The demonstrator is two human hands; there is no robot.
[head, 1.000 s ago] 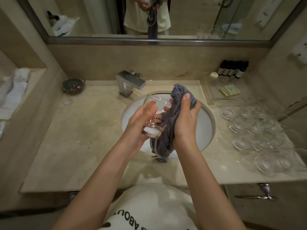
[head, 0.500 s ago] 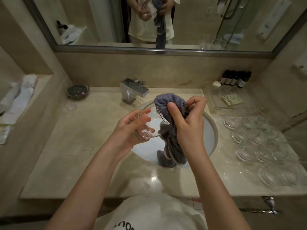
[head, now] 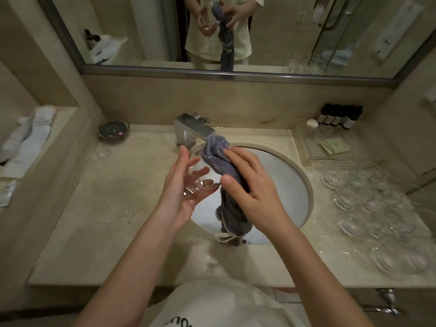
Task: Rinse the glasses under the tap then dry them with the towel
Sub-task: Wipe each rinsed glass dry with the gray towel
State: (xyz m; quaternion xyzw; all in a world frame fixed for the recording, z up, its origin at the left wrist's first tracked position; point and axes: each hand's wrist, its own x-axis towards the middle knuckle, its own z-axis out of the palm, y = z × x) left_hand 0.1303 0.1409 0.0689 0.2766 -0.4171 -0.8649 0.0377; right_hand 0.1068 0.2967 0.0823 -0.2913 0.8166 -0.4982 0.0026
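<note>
Clear glass point(head: 200, 178) lies on its side in the left hand point(head: 182, 185), over the left part of the sink point(head: 283, 175). Left grip: palm up, thumb up along the near side of the glass, fingers spread and only lightly curled under it, seen through the glass; cradling more than clamping. Glass mouth faces right, toward the towel point(head: 221, 161).

Grey-blue towel is bunched; its top wad sits at the glass mouth, just below the tap point(head: 194, 131) spout. Cannot tell how far the towel goes into the glass. Right hand point(head: 247, 185) wraps the towel's middle: thumb on the near side, fingers curled over the far side, grip pinching the cloth. The rest of the towel hangs down into the sink, a pale cord loop at its lower end over the front rim.

Both hands held above the white round basin, set in a beige marble bench point(head: 94, 220). Water streaks on the bench left of the sink.

Right of the sink, a cluster of other clear glasses point(head: 368, 206) stands on the bench, close together. Behind them a clear tray point(head: 306, 147) with a folded pale-green packet point(head: 333, 146), and a row of dark small bottles point(head: 339, 116) against the wall. Left of the tap, a dark round dish point(head: 113, 131). Far left, white rolled cloths point(head: 26, 140) on a side ledge. Mirror point(head: 141, 31) above shows the person's torso, hands, towel.
</note>
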